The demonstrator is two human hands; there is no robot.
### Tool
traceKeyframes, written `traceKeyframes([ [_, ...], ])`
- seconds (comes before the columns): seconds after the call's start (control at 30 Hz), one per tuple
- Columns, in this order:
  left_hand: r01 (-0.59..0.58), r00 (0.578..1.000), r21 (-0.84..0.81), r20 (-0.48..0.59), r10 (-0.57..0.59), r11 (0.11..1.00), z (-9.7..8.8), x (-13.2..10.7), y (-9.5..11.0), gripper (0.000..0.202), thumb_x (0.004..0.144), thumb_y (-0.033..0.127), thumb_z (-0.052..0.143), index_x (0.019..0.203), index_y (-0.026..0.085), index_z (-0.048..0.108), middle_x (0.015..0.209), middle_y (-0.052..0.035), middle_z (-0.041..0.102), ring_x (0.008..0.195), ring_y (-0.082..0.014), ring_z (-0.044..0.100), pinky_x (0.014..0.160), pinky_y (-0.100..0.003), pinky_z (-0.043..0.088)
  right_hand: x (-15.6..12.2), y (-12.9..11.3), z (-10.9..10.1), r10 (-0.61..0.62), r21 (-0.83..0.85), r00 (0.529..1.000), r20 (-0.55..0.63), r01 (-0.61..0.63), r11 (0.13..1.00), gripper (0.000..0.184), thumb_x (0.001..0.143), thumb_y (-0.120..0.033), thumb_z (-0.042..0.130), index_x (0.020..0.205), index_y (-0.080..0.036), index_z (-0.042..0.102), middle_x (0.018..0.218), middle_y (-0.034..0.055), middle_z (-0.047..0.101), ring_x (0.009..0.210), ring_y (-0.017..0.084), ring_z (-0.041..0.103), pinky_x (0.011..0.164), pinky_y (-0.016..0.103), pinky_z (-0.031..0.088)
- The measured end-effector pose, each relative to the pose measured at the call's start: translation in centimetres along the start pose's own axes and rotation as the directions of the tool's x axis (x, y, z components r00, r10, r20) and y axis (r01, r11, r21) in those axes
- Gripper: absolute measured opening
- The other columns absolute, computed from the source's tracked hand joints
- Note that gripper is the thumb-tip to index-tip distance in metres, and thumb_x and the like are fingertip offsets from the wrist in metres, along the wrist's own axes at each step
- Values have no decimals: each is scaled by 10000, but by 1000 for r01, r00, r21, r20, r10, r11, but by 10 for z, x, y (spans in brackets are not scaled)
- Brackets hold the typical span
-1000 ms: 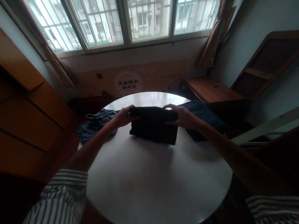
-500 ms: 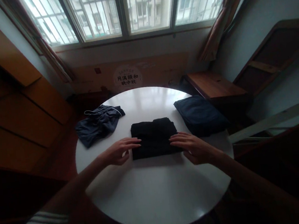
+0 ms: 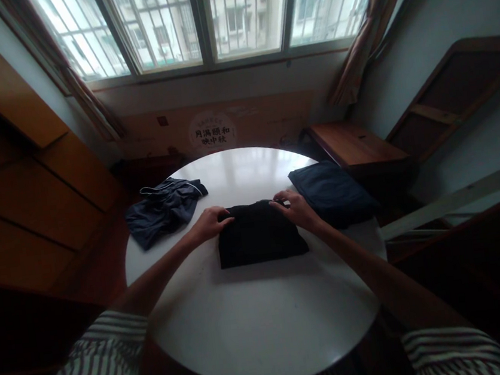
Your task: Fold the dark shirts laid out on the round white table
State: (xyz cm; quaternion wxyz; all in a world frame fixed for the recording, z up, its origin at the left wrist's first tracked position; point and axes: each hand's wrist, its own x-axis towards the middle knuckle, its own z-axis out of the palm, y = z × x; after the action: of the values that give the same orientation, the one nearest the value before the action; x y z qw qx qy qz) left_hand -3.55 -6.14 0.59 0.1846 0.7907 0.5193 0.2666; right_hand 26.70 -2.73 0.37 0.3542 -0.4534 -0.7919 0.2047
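Note:
A folded black garment (image 3: 260, 237) lies in the middle of the white round table (image 3: 256, 325). At its far left corner, my left hand (image 3: 211, 222) pinches the edge between thumb and fingers. My right hand (image 3: 296, 207) grips the far right corner in the same way, with its fingers curled over the edge. The garment's far edge looks slightly raised between the hands, while the near edge rests flat on the tabletop. What kind of garment it is, I cannot tell.
A loosely heaped dark garment with white piping (image 3: 166, 209) lies at the table's left. On the right is a folded navy cloth item (image 3: 334, 193), close to my right forearm. Beyond the table stand a wooden desk (image 3: 358, 145) and a barred window (image 3: 204, 24).
Both hands have moved away from me, from the garment's sides to its far corners, and have closed on them. The near edge has stayed in place.

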Motion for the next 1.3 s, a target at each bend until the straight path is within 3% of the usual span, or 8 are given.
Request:
traceKeyframes([
  [0.3,122,986,-428,-49,-158,895,4,13,-18,468,744,601,685,863,150,727,828,-67,723,759,-193,649,683,-281,491,0,15,-4,200,-11,979,38,-200,980,108,815,-272,668,781,-176,631,862,72,638,779,195,627,742,318,528],
  [0.53,151,982,-270,-69,-176,951,11,11,-28,442,805,588,620,825,163,736,797,-69,734,746,-208,663,675,-287,493,3,7,-6,256,-178,966,-34,-258,950,66,894,-202,562,913,-164,613,846,105,682,781,229,656,749,329,511],
  [0.7,86,983,-74,-158,-97,993,14,20,-22,284,873,422,607,855,174,743,837,-72,708,784,-205,654,765,-309,502,6,-24,-3,22,-364,995,-93,-54,930,285,949,-162,427,1133,-133,643,1137,184,652,1056,283,627,949,391,474],
  [0.8,36,980,36,-195,-28,999,17,21,-22,197,874,327,616,821,170,722,913,-87,669,879,-218,635,850,-340,498,-3,-40,3,-180,-334,969,168,228,915,383,978,-294,445,1325,-213,585,1320,136,608,1249,288,538,1093,461,378],
  [0.87,37,984,57,-175,-26,998,19,18,-25,176,881,290,601,790,170,692,893,-81,651,883,-220,623,874,-357,496,-12,-41,9,-177,-318,924,338,289,903,456,974,-418,466,1409,-291,519,1433,93,543,1366,318,431,1144,565,275],
  [0.97,67,985,51,-163,-58,996,22,13,-32,188,900,295,568,788,176,660,854,-69,641,856,-213,612,872,-362,497,-21,-25,15,16,-368,927,374,132,920,515,975,-521,427,1454,-337,465,1539,63,430,1453,359,287,1142,646,203],
  [1.13,144,981,48,-138,-136,988,21,17,-31,254,892,390,589,801,165,663,869,-83,630,829,-212,617,829,-343,500,-25,-4,18,231,-300,941,247,-152,942,660,988,-502,399,1512,-102,362,1573,210,322,1480,327,238,1195,486,211],
  [1.3,353,921,83,-207,-330,932,5,5,-11,430,828,506,659,1067,149,640,1040,-143,649,872,-245,655,815,-350,497,-15,-5,12,355,-210,933,48,-338,917,888,848,-605,605,1472,-27,349,1493,289,396,1429,399,319,1160,500,283],
])
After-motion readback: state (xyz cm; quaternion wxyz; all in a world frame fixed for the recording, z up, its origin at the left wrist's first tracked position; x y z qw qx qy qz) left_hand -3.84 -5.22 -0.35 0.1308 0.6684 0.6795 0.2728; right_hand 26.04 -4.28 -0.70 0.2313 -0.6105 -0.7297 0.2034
